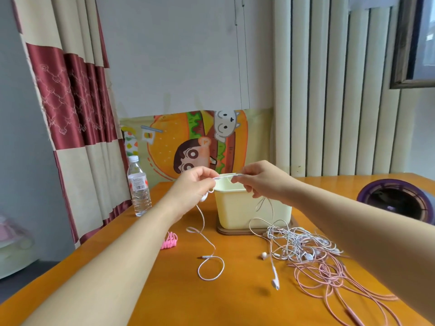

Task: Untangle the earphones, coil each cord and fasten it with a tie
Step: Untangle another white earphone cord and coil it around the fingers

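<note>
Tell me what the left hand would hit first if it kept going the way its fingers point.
Probably the right hand: the left hand points its fingers across at it, with only the short white cord both pinch between them. The cream bin looks lower, though depth is unclear.

A room in a home: maroon-and-cream checked curtains (70, 102) hang at the left, a cartoon burger cloth (188, 137) covers the lower wall (176, 55), pleated cream drapes (329, 90) hang beside a wooden-framed window (403, 48), and a water bottle (139, 189) stands on the orange wooden counter (235, 307).
</note>
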Motion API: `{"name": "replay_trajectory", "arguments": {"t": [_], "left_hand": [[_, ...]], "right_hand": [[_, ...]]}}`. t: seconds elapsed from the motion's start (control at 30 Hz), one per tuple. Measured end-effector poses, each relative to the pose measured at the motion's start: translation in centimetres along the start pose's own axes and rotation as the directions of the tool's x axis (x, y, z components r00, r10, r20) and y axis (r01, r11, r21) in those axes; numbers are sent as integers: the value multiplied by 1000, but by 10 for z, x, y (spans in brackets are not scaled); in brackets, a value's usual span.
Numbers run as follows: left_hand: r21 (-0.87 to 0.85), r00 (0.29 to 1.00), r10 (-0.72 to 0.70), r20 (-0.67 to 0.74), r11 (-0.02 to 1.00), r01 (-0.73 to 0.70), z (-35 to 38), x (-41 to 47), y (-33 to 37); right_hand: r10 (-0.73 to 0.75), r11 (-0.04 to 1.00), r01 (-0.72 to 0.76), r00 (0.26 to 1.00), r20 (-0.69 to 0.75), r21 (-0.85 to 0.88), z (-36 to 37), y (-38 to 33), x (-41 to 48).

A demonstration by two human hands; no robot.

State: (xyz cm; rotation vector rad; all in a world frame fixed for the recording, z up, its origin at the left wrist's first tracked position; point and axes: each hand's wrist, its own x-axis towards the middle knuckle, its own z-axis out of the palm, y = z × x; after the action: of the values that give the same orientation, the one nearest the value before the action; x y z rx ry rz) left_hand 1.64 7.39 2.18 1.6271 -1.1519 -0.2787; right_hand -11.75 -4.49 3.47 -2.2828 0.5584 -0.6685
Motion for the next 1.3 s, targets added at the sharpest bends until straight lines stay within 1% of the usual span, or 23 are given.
{"name": "replay_trajectory", "arguments": {"t": [0.07,0.13,0.2,0.33,0.4,0.47,0.57,0.67,0.73,0.8,0.93,1.0,1.1,1.17,1.23,1.3], "left_hand": [[60,1000,-24,-1,998,24,-1,0,0],[74,998,-63,24,995,61,-2,0,-1],[46,994,-96,49,995,93,-5,0,-3],[-135,987,-128,92,981,140,-13,-3,-14],[-194,987,-142,74,969,154,-17,-5,-19],[-220,988,-144,50,964,152,-20,-5,-23],[-223,993,-119,4,968,117,-24,-4,-29],[-166,993,-102,-55,982,91,-24,-2,-34],[-129,992,-110,-60,986,102,-23,-1,-36],[-103,991,-129,-32,987,125,-20,-3,-34],[-115,983,-146,111,981,159,-12,-8,-19],[-98,992,-73,102,992,83,-6,-8,-12],[-178,997,71,40,982,-63,2,-5,-4],[-208,993,106,43,974,-95,6,-4,1],[-161,991,125,41,980,-117,9,-3,2],[-112,992,124,37,987,-119,9,-4,0]], "right_hand": [[-20,997,19,1000,-13,-77,1,0,1],[-27,997,26,1000,-12,-76,2,-1,2],[-24,999,23,999,-32,-23,1,-2,2],[-12,986,31,993,-114,166,-7,-6,0],[7,967,41,982,-188,251,-10,-7,0],[33,951,45,969,-245,305,-14,-8,1],[61,956,25,959,-277,294,-18,-9,2],[72,959,18,949,-307,282,-19,-7,2],[49,962,31,957,-285,270,-18,-8,1],[14,962,45,978,-209,271,-18,-9,0],[-20,967,30,999,-40,252,-16,-18,-3],[-26,976,24,1000,8,215,-15,-22,-4],[-26,984,15,998,64,178,-11,-26,-3],[-19,986,9,998,60,165,-10,-26,-3],[-4,989,-2,999,37,148,-10,-26,-3],[7,988,-14,999,46,154,-11,-23,-4]]}}
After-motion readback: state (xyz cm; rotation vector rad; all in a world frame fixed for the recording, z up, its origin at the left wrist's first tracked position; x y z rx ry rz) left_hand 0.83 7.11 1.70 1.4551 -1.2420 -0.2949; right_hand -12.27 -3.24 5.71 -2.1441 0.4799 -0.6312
